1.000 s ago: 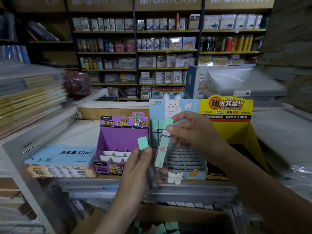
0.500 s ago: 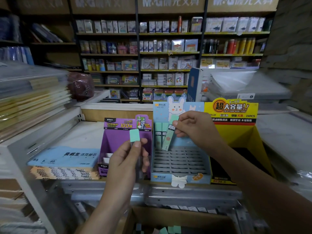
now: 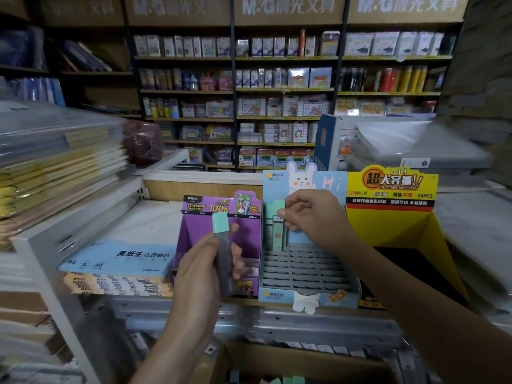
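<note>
My left hand (image 3: 203, 268) grips an upright lead tube with a mint-green cap (image 3: 220, 223), held in front of the purple display box (image 3: 194, 234). My right hand (image 3: 311, 216) pinches the top of another mint-capped tube (image 3: 278, 231) and holds it upright at the back left of the light-blue bunny display box (image 3: 304, 296). That tube stands beside one or two tubes of the same kind in the box's back row. The rest of the box's grey grid of slots (image 3: 307, 268) shows no tubes.
A yellow display box (image 3: 393, 225) stands right of the blue one. A blue loose-leaf paper pack (image 3: 119, 259) lies left of the purple box. Stacked wrapped notebooks (image 3: 55, 173) fill the left. An open carton (image 3: 277, 367) with mint-capped tubes sits below. Stocked shelves line the back.
My right hand has carried its tube back and down to the blue box's rear left slots. My left hand has drifted left and up with its tube, in front of the purple box.
</note>
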`<state>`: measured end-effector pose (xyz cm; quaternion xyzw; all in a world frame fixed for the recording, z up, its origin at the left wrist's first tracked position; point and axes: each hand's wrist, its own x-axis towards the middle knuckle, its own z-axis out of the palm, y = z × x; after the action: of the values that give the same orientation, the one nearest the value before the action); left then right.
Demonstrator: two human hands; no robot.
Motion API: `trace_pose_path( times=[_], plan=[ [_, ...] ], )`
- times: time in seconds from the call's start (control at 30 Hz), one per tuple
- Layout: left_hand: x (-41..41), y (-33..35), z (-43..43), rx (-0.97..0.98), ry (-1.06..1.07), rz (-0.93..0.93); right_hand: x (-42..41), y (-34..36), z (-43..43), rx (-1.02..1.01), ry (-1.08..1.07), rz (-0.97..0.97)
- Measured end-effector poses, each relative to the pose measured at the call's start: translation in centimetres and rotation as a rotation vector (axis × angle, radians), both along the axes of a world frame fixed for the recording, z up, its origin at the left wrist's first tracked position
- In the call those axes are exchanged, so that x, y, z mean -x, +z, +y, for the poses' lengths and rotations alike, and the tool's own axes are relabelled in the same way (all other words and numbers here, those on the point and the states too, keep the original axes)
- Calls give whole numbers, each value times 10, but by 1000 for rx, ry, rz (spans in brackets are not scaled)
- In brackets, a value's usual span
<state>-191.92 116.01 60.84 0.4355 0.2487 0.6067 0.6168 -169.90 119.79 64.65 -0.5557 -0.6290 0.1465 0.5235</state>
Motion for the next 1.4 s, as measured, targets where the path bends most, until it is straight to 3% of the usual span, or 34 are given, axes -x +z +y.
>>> trace_pose_path(
  times=[0.57,0.77,0.9,1.07,1.23,1.4],
  plan=[
    [2,3,2,-108,47,120,20,-15,2,32,-108,-137],
    [-6,24,4,-135,1,206,17,-14,-13,52,-134,-44],
    [-17,34,11,-305,98,340,-2,-10,-43,-70,-194,-120],
    [-30,51,21,-416,60,444,-41,-13,-90,-99,-288,-99],
    [-42,64,31,-533,34,583,-74,-36,-127,26,-400,-256],
    [-49,74,42,-604,111,903,-88,-56,-138,146,-429,-363]
  ],
)
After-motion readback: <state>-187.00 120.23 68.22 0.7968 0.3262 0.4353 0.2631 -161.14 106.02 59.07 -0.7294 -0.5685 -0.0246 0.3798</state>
